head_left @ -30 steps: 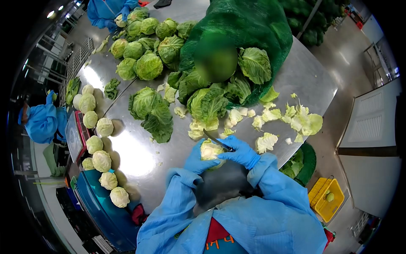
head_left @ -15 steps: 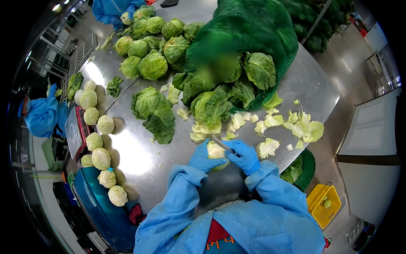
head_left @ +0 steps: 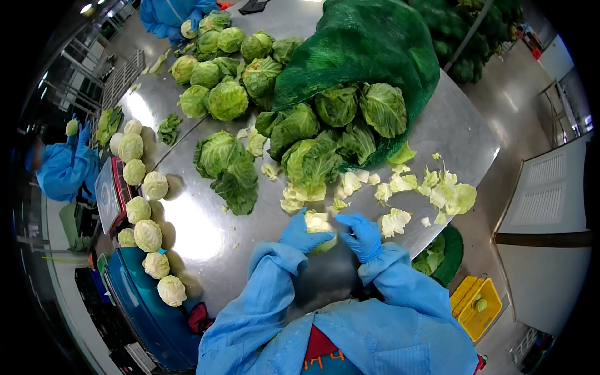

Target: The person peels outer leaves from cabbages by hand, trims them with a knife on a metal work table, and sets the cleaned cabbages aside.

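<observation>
My left hand [head_left: 302, 234] is wrapped around the left side of a pale, trimmed cabbage [head_left: 320, 226], its white cut end facing up. Just to the right, my right hand [head_left: 362, 236] is curled closed, its fingertips close to that cabbage. It grips a knife whose blade hardly shows now. Beyond both hands, a leafy green cabbage [head_left: 309, 164] lies by the mouth of a green mesh bag [head_left: 375, 47] with more cabbages inside. Cut leaf scraps [head_left: 395, 222] are scattered on the steel table [head_left: 265, 234] to the right.
A row of trimmed cabbages [head_left: 148, 235] lines the left edge beside a scale [head_left: 109, 194]. Untrimmed cabbages [head_left: 228, 99] are heaped farther back. Co-workers in blue stand at the far side [head_left: 172, 15] and left [head_left: 65, 169]. A yellow basket [head_left: 478, 309] sits low right.
My right hand has shifted slightly right and down, away from the cabbage, and the knife blade seen over its cut end no longer shows clearly. The left hand keeps its hold.
</observation>
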